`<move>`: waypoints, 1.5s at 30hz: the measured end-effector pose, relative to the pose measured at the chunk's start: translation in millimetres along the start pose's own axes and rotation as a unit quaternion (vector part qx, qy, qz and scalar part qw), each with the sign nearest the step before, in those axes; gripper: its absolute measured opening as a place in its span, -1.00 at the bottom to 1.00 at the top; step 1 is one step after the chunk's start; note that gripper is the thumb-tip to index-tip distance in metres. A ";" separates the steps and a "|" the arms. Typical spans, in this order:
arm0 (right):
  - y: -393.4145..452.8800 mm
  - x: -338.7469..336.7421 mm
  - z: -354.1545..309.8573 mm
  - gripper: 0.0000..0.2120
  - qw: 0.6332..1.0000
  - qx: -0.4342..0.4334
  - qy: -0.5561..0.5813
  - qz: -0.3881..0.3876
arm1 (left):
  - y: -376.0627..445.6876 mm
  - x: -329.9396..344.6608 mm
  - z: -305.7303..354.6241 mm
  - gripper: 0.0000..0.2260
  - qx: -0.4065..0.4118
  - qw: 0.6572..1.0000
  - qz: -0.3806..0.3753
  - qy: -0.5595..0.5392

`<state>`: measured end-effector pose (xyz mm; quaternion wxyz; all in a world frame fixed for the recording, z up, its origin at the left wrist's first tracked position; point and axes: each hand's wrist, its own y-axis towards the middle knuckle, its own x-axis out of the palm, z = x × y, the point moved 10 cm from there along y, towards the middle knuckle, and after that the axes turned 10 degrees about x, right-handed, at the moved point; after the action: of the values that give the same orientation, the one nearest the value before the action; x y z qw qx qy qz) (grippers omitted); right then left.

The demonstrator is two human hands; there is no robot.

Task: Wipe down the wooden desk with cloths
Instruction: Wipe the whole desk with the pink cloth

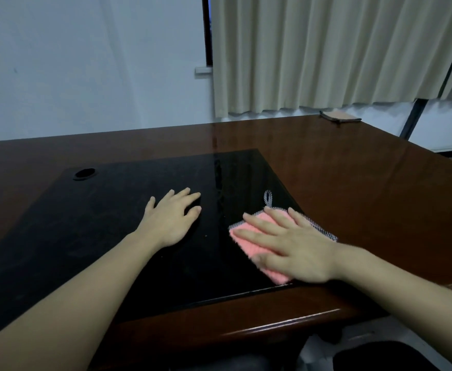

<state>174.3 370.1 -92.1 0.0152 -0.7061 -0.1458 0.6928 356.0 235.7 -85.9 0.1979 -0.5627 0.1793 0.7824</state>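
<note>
My right hand [291, 245] lies flat on the pink cloth [257, 242], fingers straight and spread, pressing it down onto the black inlay [112, 223] of the wooden bench [353, 183]; this grip is wide, palm down, curled round nothing. The cloth sits at the inlay's right side, close to the bench's near edge, with its grey mesh border showing past my fingers and a small grey hanging loop [268, 198] pointing toward the far edge. My left hand [171, 218] rests on the inlay near its middle, well apart from the cloth, fingers loosely bent with their tips on the surface (it holds nothing). A round cable hole [85, 173] sits at the inlay's far left corner. Toward the bench's far right corner lies a flat tan object [340, 116], too small to identify. Beige curtains [326, 49] hang beyond the far edge.
</note>
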 end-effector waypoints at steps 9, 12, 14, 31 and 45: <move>143.4 -38.9 64.2 -0.47 0.986 0.155 0.057 0.016 | -1.5 0.3 -1.1 -0.55 -0.003 1.000 0.015 0.016; 146.5 -38.7 57.5 -0.47 0.985 0.163 0.052 0.015 | -1.7 1.1 0.1 -0.55 -0.001 1.000 0.016 0.012; 131.0 -35.9 42.7 -0.47 0.990 0.138 0.038 0.014 | -1.7 0.4 0.0 -0.55 0.000 1.000 0.017 0.011; 25.0 -43.5 107.4 -0.53 0.972 0.167 0.153 0.054 | 26.6 0.4 121.2 -0.51 0.120 0.992 -0.035 0.024; 23.4 -26.4 117.8 -0.53 0.972 0.175 0.146 0.053 | 52.1 42.9 114.7 -0.42 0.119 0.987 -0.088 0.062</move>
<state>62.9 320.5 -76.3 0.1233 -0.7925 0.0193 0.5970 224.1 253.4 -89.0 0.3203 -0.5959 0.2324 0.6988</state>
